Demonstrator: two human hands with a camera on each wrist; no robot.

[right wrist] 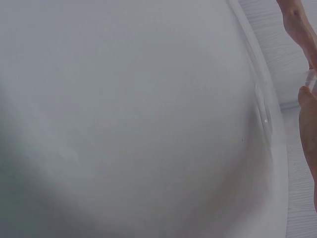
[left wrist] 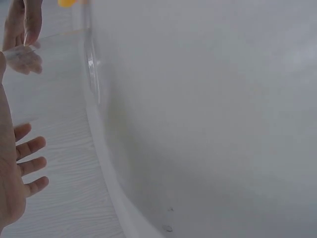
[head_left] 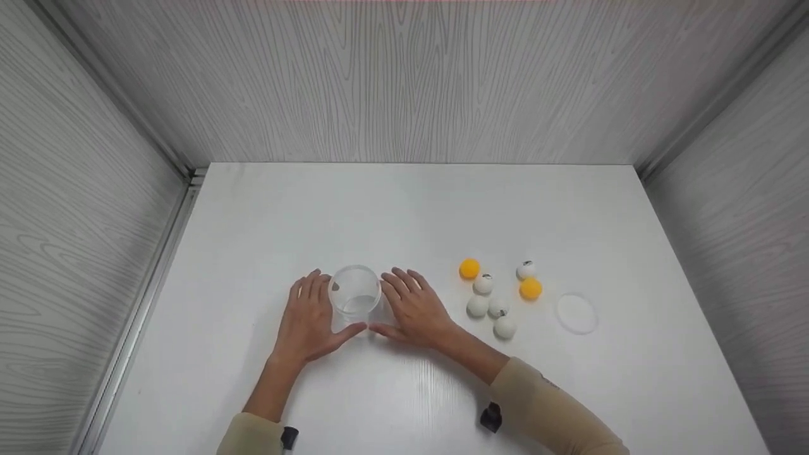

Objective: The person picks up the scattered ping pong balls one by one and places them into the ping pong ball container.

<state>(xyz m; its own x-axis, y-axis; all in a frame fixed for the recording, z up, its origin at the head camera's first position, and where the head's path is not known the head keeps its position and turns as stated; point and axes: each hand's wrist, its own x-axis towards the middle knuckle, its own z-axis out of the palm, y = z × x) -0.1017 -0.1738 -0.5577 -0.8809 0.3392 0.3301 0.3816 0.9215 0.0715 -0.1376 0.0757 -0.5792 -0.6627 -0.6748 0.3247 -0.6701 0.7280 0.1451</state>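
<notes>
A clear plastic jar [head_left: 355,292], its round mouth facing up, stands on the white table between both hands. My left hand [head_left: 310,316] lies along the jar's left side, fingers straight and thumb stretched out in front of it. On the other side my right hand [head_left: 416,311] is placed likewise, its fingertips at the rim and its thumb tip close to the left thumb. In the left wrist view, the left hand [left wrist: 15,168] has its fingers spread beside the see-through wall. The right wrist view shows only part of the right hand [right wrist: 308,124] at the edge.
Right of the hands lie an orange ping-pong ball [head_left: 469,268], another orange ball [head_left: 531,289] and several white ping-pong balls [head_left: 478,306]. Beyond them a translucent round lid [head_left: 576,313] lies flat. Wood-grain panels [head_left: 404,82] wall in the table's back and sides.
</notes>
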